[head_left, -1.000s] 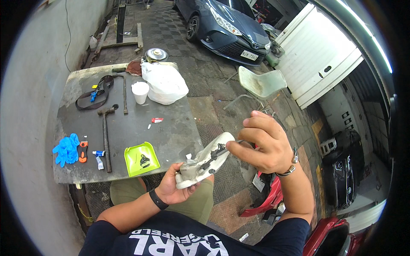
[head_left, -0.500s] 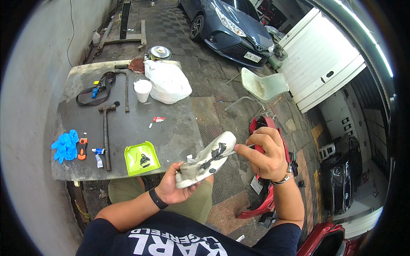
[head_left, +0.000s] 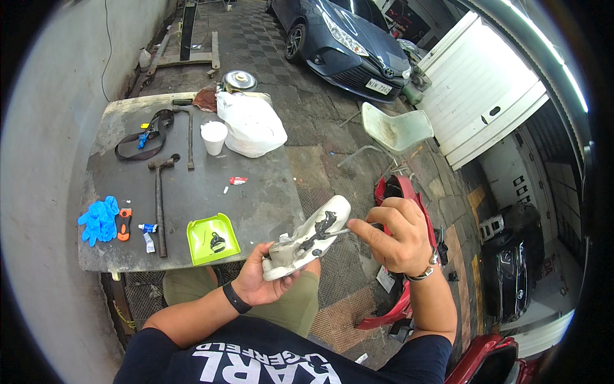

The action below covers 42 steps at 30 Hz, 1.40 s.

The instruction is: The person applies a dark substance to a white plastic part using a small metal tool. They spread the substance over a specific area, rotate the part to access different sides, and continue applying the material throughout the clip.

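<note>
My left hand (head_left: pixel 259 281) grips the white part (head_left: pixel 307 238) from below, fingers wrapped round its lower end, held up in front of my chest, just off the near edge of the tabletop (head_left: pixel 256 192). Right hand (head_left: pixel 396 240) is closed in a pinch on a thin tool (head_left: pixel 339 232), tip touching the black fitting in the middle of the part. Change from a second ago: right hand was higher and off the part, fingers bunched above its top end; half a second ago it had dropped beside it; now the tool tip sits on the fitting. The part has barely moved, same tilt, same grip. So I judge the work has gone from lining up to actual contact on the fitting. What kind of tool tip it is, I cannot tell, too small. On the tabletop, untouched: green tray (head_left: pixel 212 239), hammer (head_left: pixel 158 198), blue gloves (head_left: pixel 99 219), white cup (head_left: pixel 213 137), white bag (head_left: pixel 251 125).
</note>
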Motion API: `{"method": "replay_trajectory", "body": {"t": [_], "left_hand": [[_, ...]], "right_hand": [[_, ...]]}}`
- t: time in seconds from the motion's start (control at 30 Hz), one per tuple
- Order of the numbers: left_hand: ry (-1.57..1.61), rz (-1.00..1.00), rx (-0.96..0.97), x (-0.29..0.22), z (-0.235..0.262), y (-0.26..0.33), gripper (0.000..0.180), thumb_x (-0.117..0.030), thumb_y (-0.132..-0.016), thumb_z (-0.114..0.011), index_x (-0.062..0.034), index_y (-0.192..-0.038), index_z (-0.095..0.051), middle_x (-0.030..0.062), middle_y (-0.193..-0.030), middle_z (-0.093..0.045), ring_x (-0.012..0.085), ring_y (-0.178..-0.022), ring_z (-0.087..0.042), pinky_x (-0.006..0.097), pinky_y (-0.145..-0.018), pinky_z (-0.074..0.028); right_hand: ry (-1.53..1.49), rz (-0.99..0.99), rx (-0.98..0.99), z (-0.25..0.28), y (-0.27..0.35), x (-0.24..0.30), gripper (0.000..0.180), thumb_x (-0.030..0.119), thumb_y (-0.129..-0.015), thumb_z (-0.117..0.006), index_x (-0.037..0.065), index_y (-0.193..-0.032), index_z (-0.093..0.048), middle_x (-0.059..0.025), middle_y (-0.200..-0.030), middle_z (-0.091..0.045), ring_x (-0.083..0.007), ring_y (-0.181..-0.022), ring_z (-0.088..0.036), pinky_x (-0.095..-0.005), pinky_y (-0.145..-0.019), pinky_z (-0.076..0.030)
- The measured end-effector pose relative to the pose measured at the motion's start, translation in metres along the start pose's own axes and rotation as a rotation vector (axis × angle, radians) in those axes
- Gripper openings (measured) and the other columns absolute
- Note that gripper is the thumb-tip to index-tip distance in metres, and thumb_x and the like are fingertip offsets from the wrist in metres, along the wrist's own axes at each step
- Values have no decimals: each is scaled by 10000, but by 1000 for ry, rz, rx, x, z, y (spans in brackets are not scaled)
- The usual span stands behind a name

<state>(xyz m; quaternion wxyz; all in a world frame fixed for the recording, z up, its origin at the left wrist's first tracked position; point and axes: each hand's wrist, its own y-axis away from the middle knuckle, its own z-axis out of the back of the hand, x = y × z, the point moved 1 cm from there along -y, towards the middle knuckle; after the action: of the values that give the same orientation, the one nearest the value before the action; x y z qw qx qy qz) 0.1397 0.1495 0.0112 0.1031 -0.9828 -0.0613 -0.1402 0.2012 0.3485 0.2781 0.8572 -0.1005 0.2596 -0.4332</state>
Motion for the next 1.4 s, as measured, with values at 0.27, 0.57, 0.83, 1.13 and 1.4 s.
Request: {"method": "replay_trajectory", "body": {"t": [0.27, 0.57, 0.83, 1.13, 1.4], "left_hand": [[6, -4, -6, -2, 6, 0, 721, -569, -996, -523, -28, -1474, -519, 251, -1322, -620, 298, -1107, -699, 355, -911, -621], [-77, -58, -82, -2, 12, 2, 689, -568, -985, -535, -58, -1448, -556, 219, -1305, -645, 296, -1093, -701, 350, -883, -618], [-189, -131, -216, -2, -9, 0, 617, -541, -978, -553, -76, -1378, -619, 166, -1230, -714, 299, -1004, -714, 330, -824, -613], [-129, -97, -162, -2, -1, -3, 630, -547, -977, -566, -79, -1398, -608, 185, -1254, -693, 290, -1012, -717, 335, -825, -620], [-91, -68, -120, -4, 5, -3, 653, -551, -968, -588, -75, -1415, -591, 221, -1292, -654, 296, -1031, -714, 348, -845, -627]], "right_hand": [[6, 15, 8, 9, -3, 1, 405, 200, -696, -685, 128, -1085, -774, -10, -955, -643, -210, -897, -614, -344, -679, -462], [19, 37, 29, 7, -6, 6, 370, 222, -690, -685, 140, -1039, -775, 5, -952, -638, -195, -885, -612, -335, -677, -448], [29, 35, 67, 29, -17, 18, 368, 210, -694, -681, 137, -1040, -783, 20, -948, -642, -169, -867, -606, -313, -677, -440], [191, 217, -24, 20, -17, 27, 304, 183, -757, -730, 121, -1049, -790, 36, -1007, -634, -132, -904, -574, -271, -683, -427], [204, 277, -10, 14, -20, 30, 298, 187, -789, -729, 56, -1054, -765, 31, -1035, -655, -111, -972, -609, -260, -686, -421]]}}
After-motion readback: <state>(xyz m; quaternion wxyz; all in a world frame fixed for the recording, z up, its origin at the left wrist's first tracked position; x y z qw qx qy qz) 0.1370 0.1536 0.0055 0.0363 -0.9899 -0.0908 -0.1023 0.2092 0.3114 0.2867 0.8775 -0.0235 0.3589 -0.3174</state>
